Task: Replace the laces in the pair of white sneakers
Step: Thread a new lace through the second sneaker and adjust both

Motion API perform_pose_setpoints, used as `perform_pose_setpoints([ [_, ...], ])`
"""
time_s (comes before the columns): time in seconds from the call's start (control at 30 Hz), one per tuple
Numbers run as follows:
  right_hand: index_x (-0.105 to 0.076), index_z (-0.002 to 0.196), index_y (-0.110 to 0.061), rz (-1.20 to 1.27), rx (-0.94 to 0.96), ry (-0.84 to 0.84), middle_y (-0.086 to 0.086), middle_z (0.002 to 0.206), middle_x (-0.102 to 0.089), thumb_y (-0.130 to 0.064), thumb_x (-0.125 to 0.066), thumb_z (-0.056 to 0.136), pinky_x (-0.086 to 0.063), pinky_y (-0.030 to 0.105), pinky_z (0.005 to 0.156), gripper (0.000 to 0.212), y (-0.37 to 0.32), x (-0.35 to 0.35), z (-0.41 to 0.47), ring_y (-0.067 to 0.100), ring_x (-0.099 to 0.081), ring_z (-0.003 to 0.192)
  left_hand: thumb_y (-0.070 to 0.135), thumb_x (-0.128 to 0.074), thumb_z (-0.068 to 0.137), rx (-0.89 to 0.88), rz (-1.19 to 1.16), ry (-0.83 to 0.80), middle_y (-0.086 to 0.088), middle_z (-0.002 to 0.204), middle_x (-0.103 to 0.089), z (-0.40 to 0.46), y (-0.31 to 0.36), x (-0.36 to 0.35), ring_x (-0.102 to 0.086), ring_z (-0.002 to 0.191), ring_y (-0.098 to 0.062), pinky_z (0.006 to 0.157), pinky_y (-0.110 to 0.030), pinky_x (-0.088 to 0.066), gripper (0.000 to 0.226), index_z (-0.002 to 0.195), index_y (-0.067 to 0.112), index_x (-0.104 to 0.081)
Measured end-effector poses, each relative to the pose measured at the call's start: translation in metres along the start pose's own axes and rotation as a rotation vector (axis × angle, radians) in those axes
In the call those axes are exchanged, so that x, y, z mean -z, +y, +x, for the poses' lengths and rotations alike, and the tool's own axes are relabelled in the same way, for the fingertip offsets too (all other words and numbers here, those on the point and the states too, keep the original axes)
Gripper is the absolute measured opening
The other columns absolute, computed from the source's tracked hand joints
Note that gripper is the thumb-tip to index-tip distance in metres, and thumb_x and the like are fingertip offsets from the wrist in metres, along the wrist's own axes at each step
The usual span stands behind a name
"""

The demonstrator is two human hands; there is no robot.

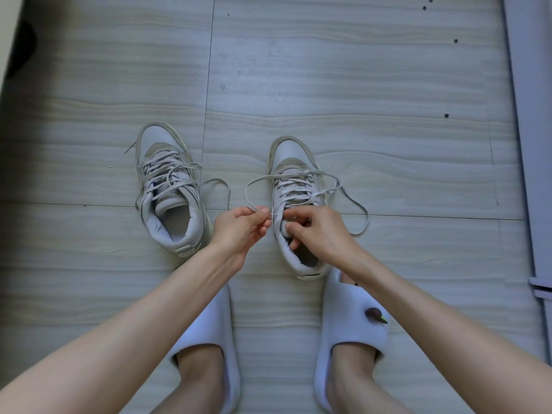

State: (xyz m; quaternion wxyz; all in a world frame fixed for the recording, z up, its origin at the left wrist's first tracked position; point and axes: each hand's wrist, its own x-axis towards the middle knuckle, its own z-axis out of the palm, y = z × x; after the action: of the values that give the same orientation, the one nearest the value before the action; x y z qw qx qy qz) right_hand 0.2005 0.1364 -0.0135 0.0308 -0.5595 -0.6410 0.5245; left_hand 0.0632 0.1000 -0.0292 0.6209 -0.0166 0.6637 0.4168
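Left hand (pixel 239 225): pinches right sneaker's lace (pixel 254 186)
Right hand (pixel 316 231): grips right sneaker (pixel 295 204) tongue
Left sneaker (pixel 167 186): centre-left, loosely laced
Slippers (pixel 349 321): bottom, on tiled floor (pixel 358 85)

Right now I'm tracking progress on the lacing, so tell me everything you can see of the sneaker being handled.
The right sneaker is a white high-top with a scuffed toe, standing upright on the floor, toe pointing away. Its pale lace is untied, ends looping loose. The left hand pinches one end; the right hand grips the tongue near the collar.
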Motion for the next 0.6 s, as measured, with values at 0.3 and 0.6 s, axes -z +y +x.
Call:
perform_pose_setpoints([
  [0.3,-0.071,0.095,-0.010,0.031,0.001,0.029,-0.014,0.044,-0.055,-0.005,-0.056,0.085,-0.038,0.000,0.058,0.018,0.000,-0.005,-0.002,0.016,-0.067,0.063,0.004,-0.065,0.084,-0.208,0.350,0.065,-0.005,0.063,-0.059,0.001,-0.004,0.001,-0.055,0.057,-0.009,0.058,-0.016,-0.048,0.014,0.071,0.008,-0.064],
  [0.6,-0.072,0.088,-0.010,-0.005,0.025,0.058,-0.003,0.055,-0.063,-0.007,-0.054,0.084,-0.044,0.015,0.064,0.018,0.002,-0.010,0.000,0.004,-0.057,0.048,0.021,-0.061,0.089,-0.326,0.494,0.082,0.006,0.065,-0.065,-0.005,-0.011,0.000,-0.056,0.059,-0.002,0.060,-0.018,-0.044,0.023,0.068,0.019,-0.067],
])
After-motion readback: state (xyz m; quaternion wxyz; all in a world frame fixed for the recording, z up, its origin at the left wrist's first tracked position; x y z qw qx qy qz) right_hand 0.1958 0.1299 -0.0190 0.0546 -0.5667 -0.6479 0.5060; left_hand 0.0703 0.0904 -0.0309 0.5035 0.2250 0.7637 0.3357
